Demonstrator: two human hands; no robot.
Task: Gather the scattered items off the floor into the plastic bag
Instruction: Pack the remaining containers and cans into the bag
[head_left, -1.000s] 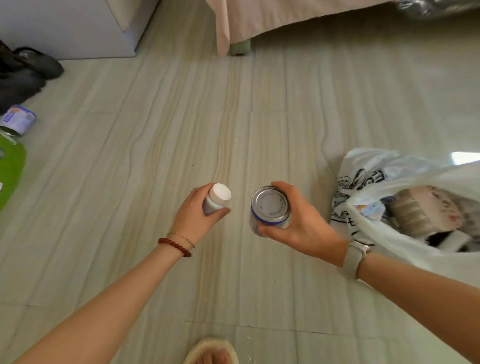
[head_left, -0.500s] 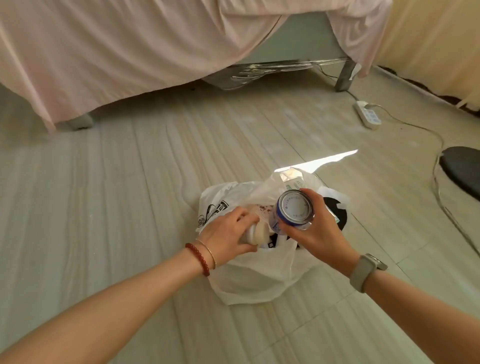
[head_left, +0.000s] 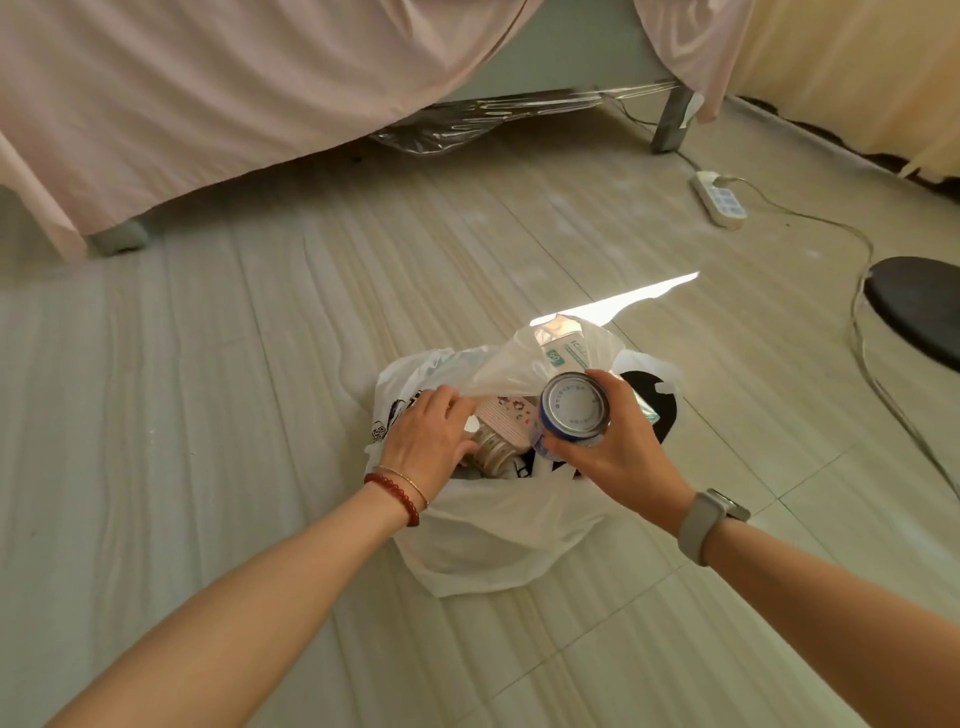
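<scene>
A white plastic bag (head_left: 493, 545) lies open on the pale tiled floor, in front of me. My left hand (head_left: 428, 439) reaches palm down into the bag's mouth; a bit of white, the small white bottle (head_left: 471, 426), shows between its thumb and fingers. My right hand (head_left: 618, 447) holds a tin can (head_left: 574, 410) with a silver lid and blue band just above the right side of the opening. Inside the bag I see a pink patterned box (head_left: 506, 418), a ribbed round item (head_left: 491, 457) and a green-and-white carton (head_left: 563, 353).
A bed draped in a pink sheet (head_left: 234, 104) spans the back, with a metal leg (head_left: 670, 122) at the right. A white power strip (head_left: 719, 200) and its cable (head_left: 857, 322) lie at the right, beside a black round base (head_left: 919, 306).
I have turned from the bare floor to the bag. Both hands moved over its mouth, and my left hand has sunk into the opening with the bottle now mostly hidden.
</scene>
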